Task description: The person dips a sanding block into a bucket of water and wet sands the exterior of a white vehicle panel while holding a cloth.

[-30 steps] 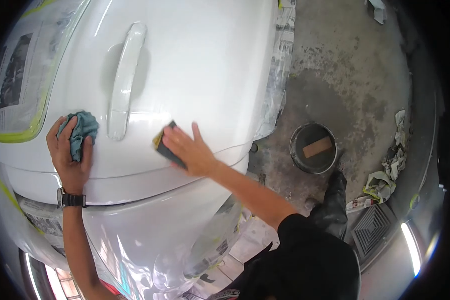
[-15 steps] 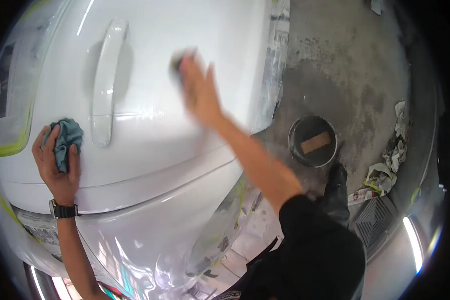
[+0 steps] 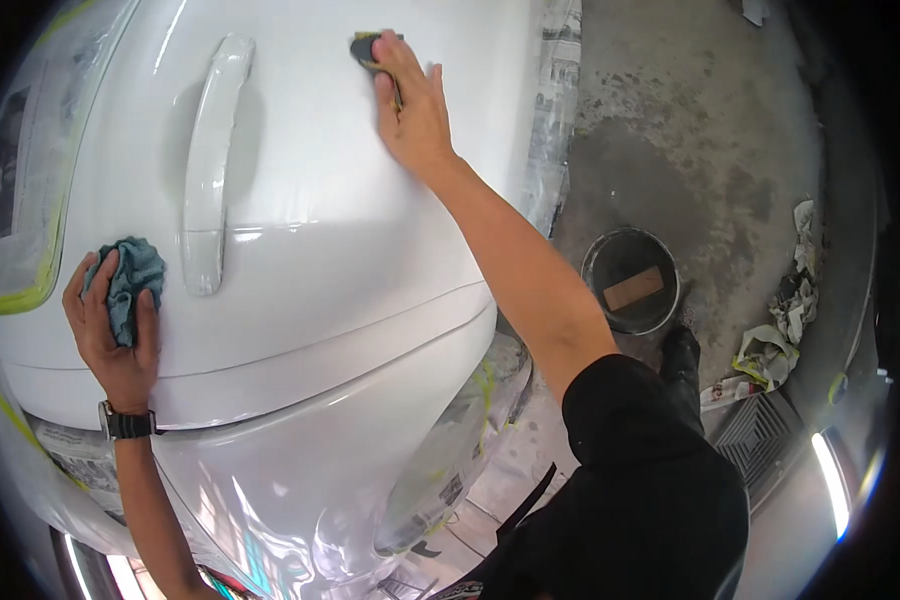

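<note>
Dark, yellow-edged pad [image 3: 364, 50] lies on white panel [image 3: 340, 290], right of the handle [image 3: 214, 165]; right hand [image 3: 417, 115] grips it, fingers curled over. Bunched teal cloth [image 3: 138, 278] at lower left, pinched between left hand's [image 3: 115, 345] thumb and fingers. Bucket [image 3: 620, 247] on floor [image 3: 705, 130].

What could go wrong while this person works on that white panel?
The bucket stands close beside the person's foot, so a careless step might tip it. The pad in the right hand could scuff the white handle if it strays sideways. Any grit under the cloth in the left hand might scratch the panel.
</note>
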A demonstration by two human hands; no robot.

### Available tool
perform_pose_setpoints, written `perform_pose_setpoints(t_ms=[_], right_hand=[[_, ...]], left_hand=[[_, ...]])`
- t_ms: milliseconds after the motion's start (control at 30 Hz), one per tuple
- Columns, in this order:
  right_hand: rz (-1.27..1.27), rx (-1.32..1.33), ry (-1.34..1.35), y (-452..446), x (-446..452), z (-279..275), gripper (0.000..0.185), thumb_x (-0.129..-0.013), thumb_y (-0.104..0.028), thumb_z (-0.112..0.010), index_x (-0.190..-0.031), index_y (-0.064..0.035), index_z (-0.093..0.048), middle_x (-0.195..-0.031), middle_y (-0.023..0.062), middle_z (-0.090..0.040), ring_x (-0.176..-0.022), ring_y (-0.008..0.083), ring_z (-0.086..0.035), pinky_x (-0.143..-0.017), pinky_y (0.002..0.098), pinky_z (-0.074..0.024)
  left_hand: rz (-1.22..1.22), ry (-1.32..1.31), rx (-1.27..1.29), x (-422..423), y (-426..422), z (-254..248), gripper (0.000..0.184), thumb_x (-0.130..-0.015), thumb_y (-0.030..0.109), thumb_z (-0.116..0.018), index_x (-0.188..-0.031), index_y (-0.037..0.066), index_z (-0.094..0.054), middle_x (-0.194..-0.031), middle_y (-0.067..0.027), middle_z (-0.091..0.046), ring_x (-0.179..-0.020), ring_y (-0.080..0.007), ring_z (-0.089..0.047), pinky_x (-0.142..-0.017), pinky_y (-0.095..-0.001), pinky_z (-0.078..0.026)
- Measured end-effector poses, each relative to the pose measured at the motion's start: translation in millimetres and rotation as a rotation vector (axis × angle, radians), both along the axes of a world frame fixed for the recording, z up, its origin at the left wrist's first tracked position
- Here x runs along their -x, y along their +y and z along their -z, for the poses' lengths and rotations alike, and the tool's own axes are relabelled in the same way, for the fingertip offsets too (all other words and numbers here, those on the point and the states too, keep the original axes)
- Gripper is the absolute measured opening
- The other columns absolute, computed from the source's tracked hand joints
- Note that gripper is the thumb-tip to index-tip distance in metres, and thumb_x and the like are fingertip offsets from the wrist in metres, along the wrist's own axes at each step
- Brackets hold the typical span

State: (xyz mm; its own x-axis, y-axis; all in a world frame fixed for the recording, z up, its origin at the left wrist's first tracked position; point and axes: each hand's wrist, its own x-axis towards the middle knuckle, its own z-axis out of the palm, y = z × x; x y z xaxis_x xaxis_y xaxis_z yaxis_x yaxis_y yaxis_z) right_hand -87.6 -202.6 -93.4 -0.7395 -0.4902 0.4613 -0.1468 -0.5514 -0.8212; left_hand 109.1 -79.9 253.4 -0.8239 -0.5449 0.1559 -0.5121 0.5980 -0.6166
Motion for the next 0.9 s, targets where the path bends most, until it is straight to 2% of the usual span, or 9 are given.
perform_pose_setpoints(t_ms=[67, 233, 300, 367, 400, 467, 600, 700, 900], right_hand=[[-0.04, -0.061, -0.124, 15, -24, -10, 0.045, -0.103, -0.013, -0.051, -0.147, -0.0058, -0.049, -0.159, 0.017, -0.041, -0.147, 0.0389, -0.037, -0.117, 0.0663, -0.0206], [-0.32, -0.081, 0.097, 113, -101, 18, 0.074, -0.092, -0.026, -0.065, -0.157, -0.0104, -0.034, -0.166, 0.0164, -0.027, -0.153, 0.0384, -0.026, -0.118, 0.0686, -0.0087], [-0.107, -0.116, 0.147, 48, -61, 39, 0.06, -0.096, -0.019, -0.06, -0.153, -0.008, -0.041, -0.162, 0.0158, -0.036, -0.15, 0.036, -0.032, -0.117, 0.0682, -0.015], [-0.19, -0.068, -0.195, -8, 10, 25, 0.045, -0.104, -0.022, -0.048, -0.146, -0.004, -0.047, -0.158, 0.0154, -0.041, -0.145, 0.0355, -0.038, -0.118, 0.0632, -0.0212], [-0.247, -0.156, -0.305, -19, 27, 13, 0.052, -0.106, -0.028, -0.045, -0.151, -0.0014, -0.041, -0.162, 0.0177, -0.034, -0.149, 0.0366, -0.032, -0.119, 0.0623, -0.0191], [-0.08, -0.284, -0.167, -13, -6, -1, 0.06, -0.107, -0.03, -0.043, -0.156, 0.0026, -0.031, -0.165, 0.0223, -0.024, -0.153, 0.0397, -0.023, -0.12, 0.0625, -0.0157], [-0.318, -0.201, 0.035, 141, -132, 3, 0.072, -0.102, -0.027, -0.047, -0.16, 0.0041, -0.016, -0.167, 0.0277, -0.013, -0.155, 0.0449, -0.012, -0.119, 0.0657, -0.0016], [-0.364, -0.194, 0.059, 170, -158, 16, 0.073, -0.101, -0.025, -0.048, -0.16, 0.0048, -0.015, -0.167, 0.0289, -0.011, -0.155, 0.0452, -0.013, -0.119, 0.067, -0.0007], [-0.184, -0.286, -0.218, -14, 3, -26, 0.067, -0.108, -0.035, -0.038, -0.158, 0.006, -0.021, -0.166, 0.0264, -0.016, -0.154, 0.0436, -0.013, -0.12, 0.0662, -0.0092]], left_hand=[[-0.008, -0.003, 0.025, 1, 3, 1, 0.045, -0.089, 0.002, -0.069, -0.134, 0.002, -0.061, -0.133, -0.0205, -0.059, -0.13, -0.038, -0.052, -0.107, -0.0462, -0.044], [0.001, 0.001, 0.006, 2, 3, -2, 0.046, -0.088, 0.003, -0.07, -0.133, 0.003, -0.061, -0.133, -0.022, -0.058, -0.13, -0.0381, -0.052, -0.106, -0.0467, -0.045], [0.007, -0.012, 0.007, 0, 2, -1, 0.047, -0.087, 0.004, -0.071, -0.133, 0.004, -0.062, -0.134, -0.0227, -0.057, -0.129, -0.0382, -0.053, -0.106, -0.0468, -0.046], [0.006, 0.006, 0.011, 0, 1, 0, 0.048, -0.087, 0.003, -0.071, -0.134, 0.004, -0.061, -0.134, -0.0227, -0.057, -0.129, -0.0383, -0.053, -0.106, -0.0469, -0.045], [0.004, 0.014, 0.002, -1, 0, 2, 0.047, -0.088, 0.004, -0.07, -0.134, 0.004, -0.061, -0.134, -0.0223, -0.057, -0.129, -0.0382, -0.052, -0.106, -0.0468, -0.045], [-0.001, 0.033, -0.014, 0, 1, 1, 0.045, -0.09, 0.004, -0.068, -0.134, 0.003, -0.06, -0.135, -0.0215, -0.058, -0.13, -0.038, -0.052, -0.108, -0.0465, -0.043], [-0.011, 0.024, -0.006, 3, 3, 1, 0.046, -0.089, 0.004, -0.068, -0.134, 0.003, -0.06, -0.135, -0.0224, -0.057, -0.129, -0.0385, -0.052, -0.108, -0.0466, -0.043], [-0.01, 0.035, -0.001, 0, 2, 2, 0.047, -0.088, 0.002, -0.069, -0.135, 0.003, -0.06, -0.136, -0.0233, -0.056, -0.129, -0.039, -0.052, -0.107, -0.0468, -0.044], [-0.002, -0.002, -0.008, -1, 1, 1, 0.047, -0.089, 0.003, -0.069, -0.135, 0.003, -0.06, -0.136, -0.023, -0.056, -0.13, -0.0387, -0.051, -0.107, -0.0469, -0.043]])
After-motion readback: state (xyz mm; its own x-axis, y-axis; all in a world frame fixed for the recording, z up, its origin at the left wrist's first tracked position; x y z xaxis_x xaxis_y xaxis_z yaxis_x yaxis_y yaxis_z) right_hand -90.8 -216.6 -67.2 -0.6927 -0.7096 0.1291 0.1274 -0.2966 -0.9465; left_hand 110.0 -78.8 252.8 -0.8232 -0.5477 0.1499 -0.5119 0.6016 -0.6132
